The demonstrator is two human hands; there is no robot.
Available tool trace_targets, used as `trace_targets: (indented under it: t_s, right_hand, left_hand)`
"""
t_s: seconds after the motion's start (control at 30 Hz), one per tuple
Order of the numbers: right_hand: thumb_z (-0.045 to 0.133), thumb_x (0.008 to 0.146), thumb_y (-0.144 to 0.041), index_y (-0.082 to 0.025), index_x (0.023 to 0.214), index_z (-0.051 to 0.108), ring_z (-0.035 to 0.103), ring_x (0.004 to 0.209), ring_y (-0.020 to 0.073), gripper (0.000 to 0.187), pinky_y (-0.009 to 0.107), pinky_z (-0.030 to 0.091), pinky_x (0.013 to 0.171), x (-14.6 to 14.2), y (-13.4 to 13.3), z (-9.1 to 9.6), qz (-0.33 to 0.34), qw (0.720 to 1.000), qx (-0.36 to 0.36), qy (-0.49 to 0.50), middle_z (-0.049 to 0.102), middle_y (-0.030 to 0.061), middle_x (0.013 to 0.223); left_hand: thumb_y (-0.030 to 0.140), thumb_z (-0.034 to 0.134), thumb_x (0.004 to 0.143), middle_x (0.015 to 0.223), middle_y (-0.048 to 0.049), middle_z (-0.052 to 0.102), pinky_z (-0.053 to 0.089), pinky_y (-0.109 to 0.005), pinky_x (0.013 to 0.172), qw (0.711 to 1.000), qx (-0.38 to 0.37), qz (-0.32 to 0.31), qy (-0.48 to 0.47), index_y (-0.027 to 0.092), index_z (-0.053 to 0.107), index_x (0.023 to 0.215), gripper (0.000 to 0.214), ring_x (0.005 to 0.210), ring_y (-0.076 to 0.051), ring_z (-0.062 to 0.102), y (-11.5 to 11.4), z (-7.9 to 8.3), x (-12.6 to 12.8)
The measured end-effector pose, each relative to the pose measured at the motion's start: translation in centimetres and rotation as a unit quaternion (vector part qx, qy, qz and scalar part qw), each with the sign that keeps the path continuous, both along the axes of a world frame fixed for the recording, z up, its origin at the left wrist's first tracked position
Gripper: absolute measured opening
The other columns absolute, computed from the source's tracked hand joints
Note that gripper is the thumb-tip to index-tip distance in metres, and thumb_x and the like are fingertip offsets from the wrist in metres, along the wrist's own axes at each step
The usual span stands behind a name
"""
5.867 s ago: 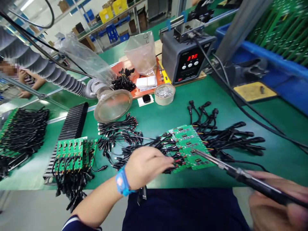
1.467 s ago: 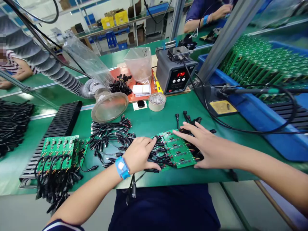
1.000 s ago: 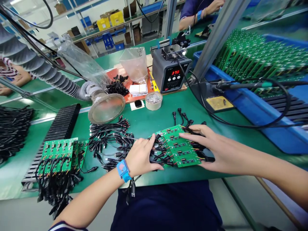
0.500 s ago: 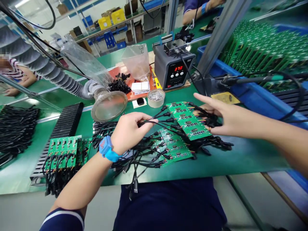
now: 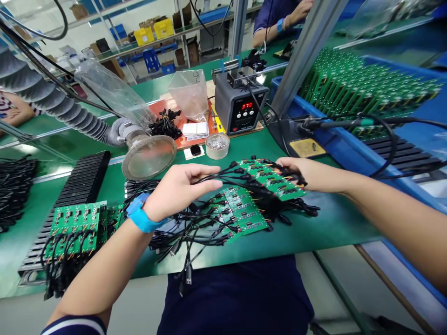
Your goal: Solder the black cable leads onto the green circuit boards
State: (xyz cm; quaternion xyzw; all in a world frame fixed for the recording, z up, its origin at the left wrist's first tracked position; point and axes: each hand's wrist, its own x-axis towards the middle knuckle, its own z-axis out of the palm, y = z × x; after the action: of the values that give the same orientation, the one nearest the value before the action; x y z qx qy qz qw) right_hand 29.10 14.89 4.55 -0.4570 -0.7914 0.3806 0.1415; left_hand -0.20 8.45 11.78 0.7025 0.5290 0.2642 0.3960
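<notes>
My right hand grips the far edge of a green circuit board panel and holds it lifted and tilted above the green bench mat. Black cables hang from the panel's near side. My left hand, with a blue wrist strap, pinches a bundle of those cables. A second green panel with its own black leads lies flat on the mat under the lifted one.
A fume extractor hood sits left of centre. A soldering station reading 370, a tape roll and a plastic bag stand behind. A blue bin of boards is right; a black rack with boards left. Other people work at the neighbouring benches.
Both hands have lifted one board panel off the stack on the mat; over the last half second they drew closer together and the panel tilted. The soldering iron held earlier is gone from my right hand.
</notes>
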Motion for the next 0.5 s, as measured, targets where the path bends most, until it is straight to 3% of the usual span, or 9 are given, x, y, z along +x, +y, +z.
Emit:
trace_targets:
  t_s: [0.07,0.13,0.2,0.3,0.37,0.5]
  right_hand:
    - [0.056,0.07,-0.048,-0.016,0.115,0.048,0.052,0.106,0.0221,0.056,0.034,0.044,0.09,-0.4,-0.3,-0.2,0.062,0.998,-0.002,-0.028,0.052,0.0095,0.119]
    - [0.063,0.065,-0.045,-0.018,0.128,0.037,0.037,0.123,0.024,0.073,0.037,0.033,0.102,-0.9,-0.6,-0.7,0.106,0.993,0.004,-0.059,0.034,0.0091,0.137]
    - [0.07,0.056,-0.047,-0.016,0.12,0.046,0.024,0.13,0.0285,0.075,0.043,0.024,0.108,-1.4,-0.9,-1.2,0.145,0.985,0.01,-0.094,0.028,0.0103,0.141]
    - [0.075,0.047,-0.049,-0.016,0.084,0.058,0.018,0.131,0.0345,0.052,0.052,0.014,0.109,-2.0,-1.6,-2.1,0.188,0.972,0.03,-0.139,0.031,0.0124,0.138]
    - [0.075,0.047,-0.044,-0.017,0.076,0.055,0.022,0.129,0.0364,0.045,0.056,0.014,0.108,-2.2,-2.1,-2.3,0.198,0.966,0.053,-0.156,0.032,0.0141,0.137]
    - [0.063,0.056,-0.026,-0.019,0.074,0.049,0.038,0.118,0.0329,0.025,0.053,0.026,0.102,-2.3,-3.2,-1.7,0.201,0.962,0.116,-0.145,0.041,0.0127,0.127]
  left_hand:
    - [0.038,0.066,0.073,0.096,-0.0038,0.067,0.05,-0.027,0.07,0.998,0.025,-0.018,0.049,0.018,0.065,0.105,0.037,0.076,-0.016,0.062,-0.3,-0.4,-0.6]
    - [0.041,0.068,0.071,0.091,-0.0029,0.068,0.05,-0.027,0.07,0.99,0.024,-0.061,0.123,0.019,0.061,0.111,0.047,0.077,-0.017,0.062,-0.9,-1.3,-1.1]
    - [0.043,0.071,0.068,0.084,-0.0028,0.068,0.05,-0.028,0.066,0.97,0.009,-0.104,0.221,0.018,0.052,0.123,0.063,0.073,-0.019,0.063,-1.6,-2.7,-1.3]
    - [0.045,0.073,0.065,0.08,-0.0072,0.067,0.048,-0.03,0.062,0.925,0.005,-0.12,0.362,0.013,0.034,0.135,0.087,0.074,-0.024,0.064,-2.9,-5.4,-1.0]
    - [0.052,0.069,0.066,0.081,-0.0102,0.067,0.048,-0.031,0.061,0.909,0.017,-0.112,0.402,0.01,0.03,0.137,0.091,0.077,-0.028,0.064,-3.4,-7.1,-0.6]
    - [0.067,0.061,0.064,0.087,-0.0101,0.066,0.048,-0.032,0.063,0.914,0.061,-0.085,0.393,0.014,0.039,0.132,0.088,0.08,-0.029,0.064,-4.0,-8.9,-0.3]
